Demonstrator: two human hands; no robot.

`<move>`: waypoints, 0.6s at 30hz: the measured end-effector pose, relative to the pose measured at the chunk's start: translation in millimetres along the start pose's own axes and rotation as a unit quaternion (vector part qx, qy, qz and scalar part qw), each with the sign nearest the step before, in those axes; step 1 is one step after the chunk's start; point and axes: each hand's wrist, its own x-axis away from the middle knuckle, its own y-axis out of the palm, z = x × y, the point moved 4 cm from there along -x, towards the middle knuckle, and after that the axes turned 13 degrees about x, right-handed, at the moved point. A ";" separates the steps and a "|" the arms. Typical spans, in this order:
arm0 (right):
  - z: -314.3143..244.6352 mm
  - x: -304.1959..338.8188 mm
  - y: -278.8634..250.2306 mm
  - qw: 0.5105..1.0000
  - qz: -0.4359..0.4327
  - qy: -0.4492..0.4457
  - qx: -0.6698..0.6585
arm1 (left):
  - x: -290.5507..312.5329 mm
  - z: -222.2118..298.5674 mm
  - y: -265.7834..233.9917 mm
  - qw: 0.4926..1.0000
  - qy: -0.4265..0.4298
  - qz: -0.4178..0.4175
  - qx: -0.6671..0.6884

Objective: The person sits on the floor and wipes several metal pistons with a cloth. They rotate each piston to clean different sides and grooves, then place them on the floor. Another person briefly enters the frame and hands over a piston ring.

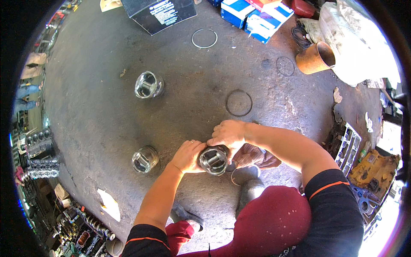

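Low over the concrete floor, just in front of my knees, both my hands grip one metal piston [213,161], its hollow shiny end facing up. My left hand [188,156] closes on its left side. At the piston's far edge my right hand [230,133] curls its fingers and thumb against the rim; the piston and hand hide the fingertips. Two more pistons stand apart on the floor: one [145,159] left of my left hand, another [149,85] farther away. A dark thin ring [251,103] lies beyond my right hand, and a brown cloth [253,156] is beneath my right forearm.
Farther off lie a light ring [193,40], a black box [162,13] and blue-and-white boxes [266,23]. A rusty cylinder sleeve [309,60] rests on its side near white sacks [346,43]. Engine parts [83,233] crowd the lower left; a metal gasket-like plate [347,147] lies right.
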 end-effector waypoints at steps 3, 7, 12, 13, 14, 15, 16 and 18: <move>-2.2 3.2 5.4 1.000 0.028 -0.003 0.009 | 0.3 1.0 -1.7 1.000 0.008 0.003 0.000; -6.4 7.9 10.1 0.995 0.103 0.001 0.018 | 0.8 1.5 -2.4 0.999 0.032 0.001 -0.007; -11.8 12.5 16.0 0.994 0.101 0.012 0.027 | 1.3 -1.2 1.1 0.999 0.037 -0.016 0.019; -12.5 13.6 15.8 0.994 0.101 0.014 0.025 | 1.8 -1.4 1.9 0.999 0.040 -0.016 0.021; -13.1 14.5 15.6 0.995 0.097 0.016 0.020 | 2.4 -2.4 3.1 0.999 0.030 -0.019 0.024; -13.1 15.0 15.7 0.996 0.084 0.019 0.012 | 3.4 -3.3 4.2 0.999 0.021 -0.023 0.027; -13.8 15.4 14.3 0.996 0.091 0.017 0.012 | 4.7 -4.5 5.8 0.999 0.004 -0.030 0.030; -14.2 15.4 13.3 0.997 0.078 0.019 0.004 | 7.0 -4.3 7.7 0.999 0.004 -0.019 0.047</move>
